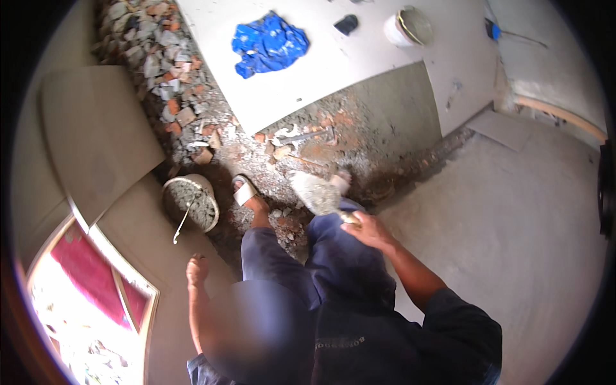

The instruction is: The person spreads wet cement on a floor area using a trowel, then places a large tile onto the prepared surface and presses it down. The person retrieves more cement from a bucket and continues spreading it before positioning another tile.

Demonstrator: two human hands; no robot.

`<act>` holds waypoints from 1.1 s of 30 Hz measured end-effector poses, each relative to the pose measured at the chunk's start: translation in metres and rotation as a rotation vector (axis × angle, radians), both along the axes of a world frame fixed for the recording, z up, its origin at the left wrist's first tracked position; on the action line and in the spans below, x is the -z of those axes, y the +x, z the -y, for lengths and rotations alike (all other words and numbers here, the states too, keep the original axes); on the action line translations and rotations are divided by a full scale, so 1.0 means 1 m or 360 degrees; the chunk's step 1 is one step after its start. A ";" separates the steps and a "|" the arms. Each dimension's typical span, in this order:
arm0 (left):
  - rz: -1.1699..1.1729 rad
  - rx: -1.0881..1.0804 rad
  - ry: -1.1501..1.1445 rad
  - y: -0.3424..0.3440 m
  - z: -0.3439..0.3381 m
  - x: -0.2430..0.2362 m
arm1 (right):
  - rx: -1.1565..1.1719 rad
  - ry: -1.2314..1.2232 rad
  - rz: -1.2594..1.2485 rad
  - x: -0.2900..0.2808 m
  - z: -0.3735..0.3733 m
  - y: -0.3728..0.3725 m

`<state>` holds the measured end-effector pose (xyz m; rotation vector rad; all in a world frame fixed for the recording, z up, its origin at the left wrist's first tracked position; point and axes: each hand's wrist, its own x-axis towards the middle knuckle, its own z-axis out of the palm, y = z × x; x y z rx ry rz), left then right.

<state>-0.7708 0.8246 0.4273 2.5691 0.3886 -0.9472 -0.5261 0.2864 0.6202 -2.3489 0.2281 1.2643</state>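
My right hand (370,232) is wrapped round the handle of a trowel (316,192), in front of my right knee. Its broad blade points away from me and is covered with grey mortar. On my left, my left hand (197,269) is curled into a fist, with nothing visible in it. Just beyond that hand stands a pale bucket (212,208) holding grey mortar (187,197). The bucket's wire handle (185,221) leans over the near rim, apart from my fingers.
Broken brick rubble (173,70) lines the far left. A hammer (308,135) lies on debris beyond my feet. Large pale tiles (256,102) carry a crumpled blue plastic sheet (269,43) and a white bucket (399,32). Wet grey mortar (404,96) borders them. At lower left is a window opening (151,308).
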 end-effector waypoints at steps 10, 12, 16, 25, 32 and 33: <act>0.0518 -0.0590 0.0199 0.163 -0.129 0.025 | -0.0138 0.0048 -0.0104 0.113 -0.080 -0.011; 0.0481 -0.0490 0.0457 0.164 -0.120 0.021 | -0.0132 0.0007 -0.0102 0.128 -0.085 -0.014; 0.0458 -0.0624 0.0559 0.156 -0.109 0.045 | -0.0022 -0.0031 -0.0065 0.140 -0.076 -0.029; -0.0027 -0.0093 0.0559 0.200 -0.146 0.127 | 0.0398 -0.0578 -0.0119 0.140 -0.008 -0.117; -0.0494 -0.0645 -0.0045 0.170 -0.156 0.083 | 0.0882 -0.0767 -0.0482 0.126 0.005 -0.191; -0.0544 -0.0545 -0.0121 0.155 -0.150 0.066 | 0.0932 -0.0806 -0.0502 0.126 0.004 -0.198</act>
